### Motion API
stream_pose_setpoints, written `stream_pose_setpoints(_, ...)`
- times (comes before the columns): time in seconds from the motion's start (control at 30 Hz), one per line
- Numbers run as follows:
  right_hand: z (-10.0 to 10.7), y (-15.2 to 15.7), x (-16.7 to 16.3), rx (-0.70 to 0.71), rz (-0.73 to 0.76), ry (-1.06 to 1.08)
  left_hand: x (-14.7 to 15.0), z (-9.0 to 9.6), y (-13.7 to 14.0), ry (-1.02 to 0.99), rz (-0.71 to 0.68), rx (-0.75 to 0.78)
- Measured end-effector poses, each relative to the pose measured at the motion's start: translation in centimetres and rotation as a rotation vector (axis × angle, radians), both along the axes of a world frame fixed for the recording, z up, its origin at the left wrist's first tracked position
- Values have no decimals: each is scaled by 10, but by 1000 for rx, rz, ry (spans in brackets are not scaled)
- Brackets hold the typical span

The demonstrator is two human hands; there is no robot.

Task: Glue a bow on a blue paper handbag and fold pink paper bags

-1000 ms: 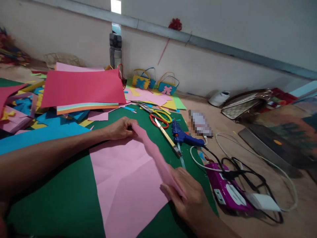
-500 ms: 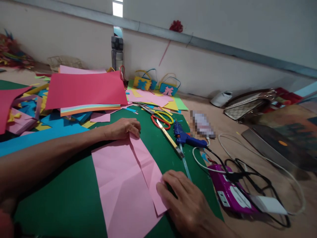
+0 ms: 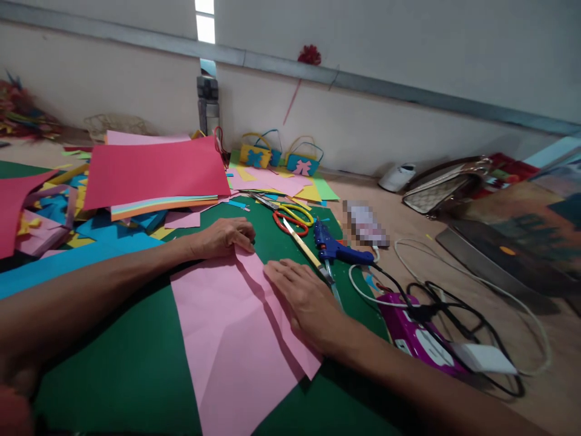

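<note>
A sheet of pink paper lies on the green mat, its right edge folded over into a long strip. My left hand is closed on the top end of that fold, pinching it between thumb and fingers. Along the fold's right side lies my right hand, fingers stretched out and pressed on the strip. Beyond the hands are scissors with red and yellow handles, a yellow cutter knife and a blue glue gun.
Stacked coloured paper stands at the back left, with paper scraps around it. Small paper bags stand by the wall. At right lie a purple extension socket with tangled cables, a pixelated object and a handbag.
My right hand has slid from the near end of the fold up toward my left hand, flattening onto the strip. My left hand keeps its pinch. The view has shifted slightly.
</note>
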State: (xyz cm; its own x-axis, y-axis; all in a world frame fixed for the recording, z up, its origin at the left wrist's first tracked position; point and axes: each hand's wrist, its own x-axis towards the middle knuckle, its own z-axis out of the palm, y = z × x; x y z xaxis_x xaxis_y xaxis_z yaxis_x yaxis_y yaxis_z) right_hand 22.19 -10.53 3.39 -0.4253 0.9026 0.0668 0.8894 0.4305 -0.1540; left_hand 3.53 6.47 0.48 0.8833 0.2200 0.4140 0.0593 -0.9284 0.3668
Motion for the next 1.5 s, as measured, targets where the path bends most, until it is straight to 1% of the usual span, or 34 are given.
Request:
stream_pose_setpoints(0.07, -5, 4, -2, -49, 1, -103, 0, 1, 0, 2, 2, 17)
stream_pose_setpoints(0.13, -8, 2, -4, -57, 4, -149, 0, 0, 0, 3, 4, 28)
stream_pose_setpoints(0.33, -8, -7, 0, -28, 34, -155, -1, -3, 5, 6, 32, 42)
stream_pose_setpoints(0.57, -9, -7, 1, -5, 47, -192, -8, -5, 11, -16, 68, 56)
stream_pose_setpoints(0.7, -9, -7, 1, -7, 58, -203, -9, -4, 13, -51, 105, 36)
stream_pose_setpoints(0.77, -9, -7, 2, -8, 60, -212, -8, 0, 8, -71, 136, 15)
stream_pose_setpoints(0.83, -9, -7, 1, -5, 59, -215, -4, 5, -2, -63, 134, -2)
stream_pose_setpoints(0.97, -7, -7, 0, -7, 68, -231, 5, 10, -30, 43, 44, -13)
stream_pose_setpoints(1.07, -4, -9, -1, 7, 84, -243, 10, 9, -40, 88, 32, -19)
stream_pose_setpoints(1.3, 4, -23, -2, 16, 140, -266, 8, 7, -28, 112, 79, -38)
stream_pose_setpoints(1.5, 7, -38, -3, -5, 186, -209, 1, 3, -21, 106, 175, 5)
